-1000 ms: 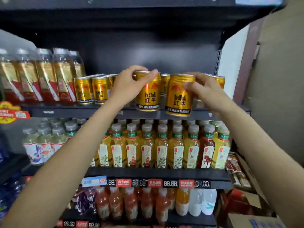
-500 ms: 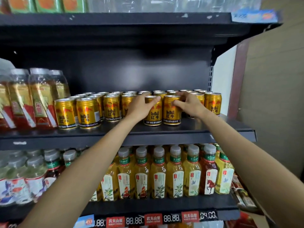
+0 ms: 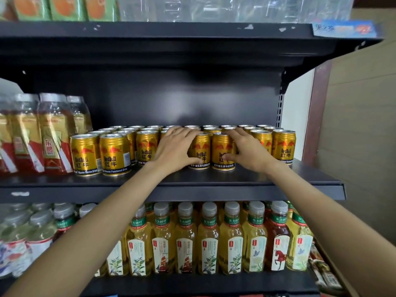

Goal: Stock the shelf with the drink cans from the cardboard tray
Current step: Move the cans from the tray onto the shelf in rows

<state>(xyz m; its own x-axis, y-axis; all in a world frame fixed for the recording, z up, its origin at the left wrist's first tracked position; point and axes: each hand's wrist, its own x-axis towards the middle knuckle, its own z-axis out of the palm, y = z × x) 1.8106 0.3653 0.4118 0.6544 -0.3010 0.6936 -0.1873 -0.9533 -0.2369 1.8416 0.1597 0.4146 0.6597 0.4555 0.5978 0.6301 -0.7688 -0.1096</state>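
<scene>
Gold drink cans [image 3: 147, 146] stand in tight upright rows across a black metal shelf [image 3: 235, 179], where a person reaches in with both bare arms. The left hand [image 3: 176, 147] curls around a can at the front of the row [image 3: 201, 151], thumb pressed low on its label and fingers draped over its top and far side. The right hand [image 3: 246, 150] grips the neighbouring can [image 3: 221, 151] in the same way, thumb across the label and fingers over the lid. The two held cans stand touching each other on the shelf surface, level with the front cans to either side. To the left of the cans sit clear bottles with gold and red labels [image 3: 51, 133]. The shelf below carries a row of yellow tea bottles [image 3: 209, 239] with grey caps, one darker bottle with a red horse [image 3: 278, 239] among them, and clear bottles with grey caps [image 3: 40, 232] at the left. Green packs [image 3: 64, 7] and clear wrapped bottles [image 3: 214, 7] line the top shelf, which bears a blue tag [image 3: 345, 28] at its right end. The cardboard tray is out of view.
</scene>
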